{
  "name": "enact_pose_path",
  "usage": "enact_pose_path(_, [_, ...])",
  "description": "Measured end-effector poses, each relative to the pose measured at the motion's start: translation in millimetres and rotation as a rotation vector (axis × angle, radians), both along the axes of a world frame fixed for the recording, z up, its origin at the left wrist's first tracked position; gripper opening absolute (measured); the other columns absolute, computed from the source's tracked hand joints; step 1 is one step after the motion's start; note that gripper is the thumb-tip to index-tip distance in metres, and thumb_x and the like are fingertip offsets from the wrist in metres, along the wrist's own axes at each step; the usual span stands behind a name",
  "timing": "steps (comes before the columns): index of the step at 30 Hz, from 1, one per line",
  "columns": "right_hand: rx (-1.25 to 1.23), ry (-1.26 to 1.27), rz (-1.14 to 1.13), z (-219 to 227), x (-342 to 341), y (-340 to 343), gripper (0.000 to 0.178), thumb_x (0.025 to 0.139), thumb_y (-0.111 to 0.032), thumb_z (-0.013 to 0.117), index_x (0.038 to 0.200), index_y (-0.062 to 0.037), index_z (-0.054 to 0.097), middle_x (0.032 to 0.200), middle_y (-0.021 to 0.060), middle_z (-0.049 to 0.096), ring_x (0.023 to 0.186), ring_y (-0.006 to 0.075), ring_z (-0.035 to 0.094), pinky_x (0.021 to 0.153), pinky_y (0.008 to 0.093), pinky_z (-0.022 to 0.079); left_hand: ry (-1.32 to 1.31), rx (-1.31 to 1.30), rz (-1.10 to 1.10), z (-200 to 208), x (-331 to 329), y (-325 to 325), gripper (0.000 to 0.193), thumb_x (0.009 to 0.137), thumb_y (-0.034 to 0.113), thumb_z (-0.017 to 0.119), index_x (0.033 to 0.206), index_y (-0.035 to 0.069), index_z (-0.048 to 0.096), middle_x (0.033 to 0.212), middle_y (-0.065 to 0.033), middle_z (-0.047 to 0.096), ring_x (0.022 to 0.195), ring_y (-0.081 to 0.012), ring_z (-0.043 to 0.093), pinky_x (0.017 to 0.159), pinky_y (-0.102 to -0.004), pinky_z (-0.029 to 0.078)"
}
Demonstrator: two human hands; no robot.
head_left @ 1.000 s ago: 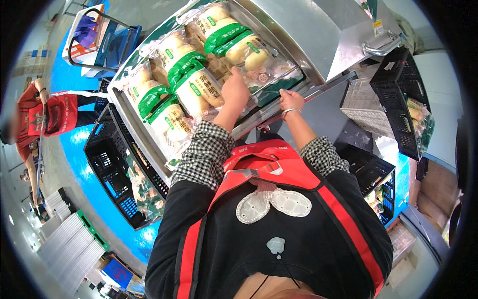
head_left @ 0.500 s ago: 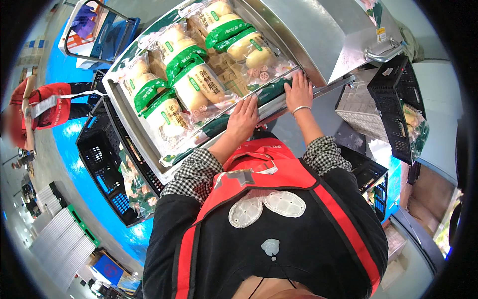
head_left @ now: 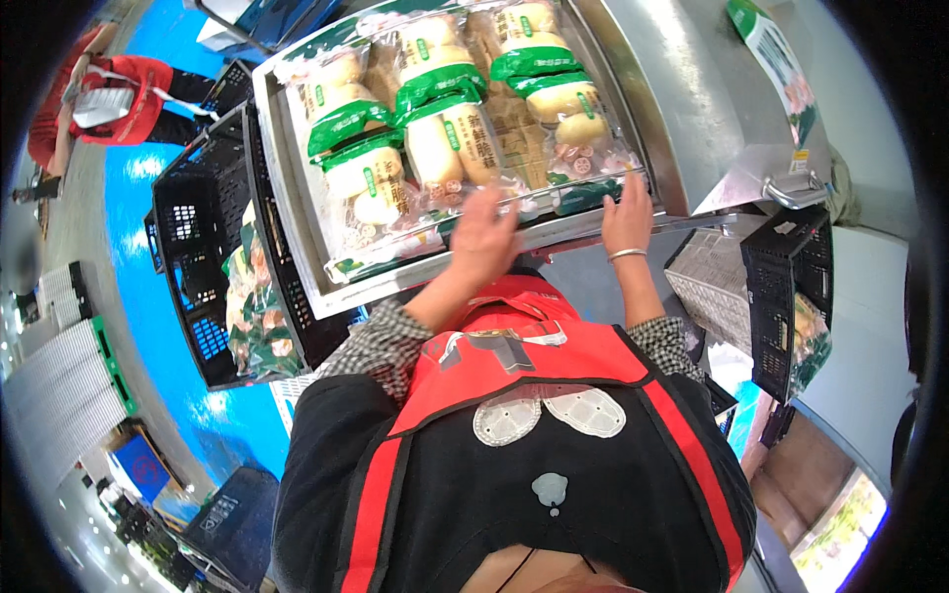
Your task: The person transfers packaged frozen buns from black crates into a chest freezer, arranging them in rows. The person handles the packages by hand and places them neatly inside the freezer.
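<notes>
In front of me stands a metal-rimmed tray (head_left: 554, 235) holding several clear bags of lotus root with green bands. One bag (head_left: 435, 148) lies in the middle row, another (head_left: 366, 183) at the near left and a third (head_left: 573, 119) at the right. My left hand (head_left: 484, 235), slightly blurred, is over the tray's near rim beside the middle bag, its fingers apart and nothing visible in it. My right hand (head_left: 628, 217), with a bracelet on the wrist, has its fingers stretched out at the near right corner, by the end of the right-hand bag.
Left of the tray is a black crate (head_left: 198, 287) with green-and-pink packaging inside. A metal machine housing (head_left: 682, 99) with a handle (head_left: 794, 190) borders the right. Beyond it a black crate (head_left: 791, 257) is tipped up. A person in a red vest (head_left: 129, 99) stands far left.
The tray now appears more level and farther right in view. My left hand has lifted from the near rim, and my right hand has shifted slightly right along it.
</notes>
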State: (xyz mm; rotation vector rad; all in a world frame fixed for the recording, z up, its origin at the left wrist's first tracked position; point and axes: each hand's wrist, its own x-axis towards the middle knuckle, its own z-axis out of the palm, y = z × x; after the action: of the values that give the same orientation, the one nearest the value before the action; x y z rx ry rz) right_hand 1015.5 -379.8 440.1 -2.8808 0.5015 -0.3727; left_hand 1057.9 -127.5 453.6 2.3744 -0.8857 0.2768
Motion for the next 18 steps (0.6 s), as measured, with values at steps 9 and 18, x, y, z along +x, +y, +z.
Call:
enact_pose_path(9, [0.335, 0.183, 0.384, -22.5, 92.2, 77.5, 0.030, 0.080, -0.012, 0.059, 0.110, -0.0071, 0.060, 0.090, 0.0146, 0.066, 0.086, 0.0326, 0.062, 0.076, 0.0406, 0.049, 0.015, 0.048, 0.585, 12.2, 39.2, 143.3, 0.035, 0.075, 0.012, 0.067, 0.107, 0.001, 0.060, 0.109, -0.0173, 0.056, 0.101, -0.0359, 0.053, 0.087, -0.0435, 0.042])
enact_pose_path(18, [0.722, 0.112, 0.583, 3.6, 107.3, 163.7, 0.024, 0.082, -0.018, 0.061, 0.101, -0.0029, 0.061, 0.086, 0.0165, 0.065, 0.077, 0.0326, 0.063, 0.069, 0.0390, 0.050, 0.626, -0.007, 0.825, -16.5, -7.6, 271.1, 0.025, 0.079, 0.022, 0.063, 0.093, 0.002, 0.069, 0.082, -0.0171, 0.068, 0.078, -0.0281, 0.067, 0.073, -0.0351, 0.051])
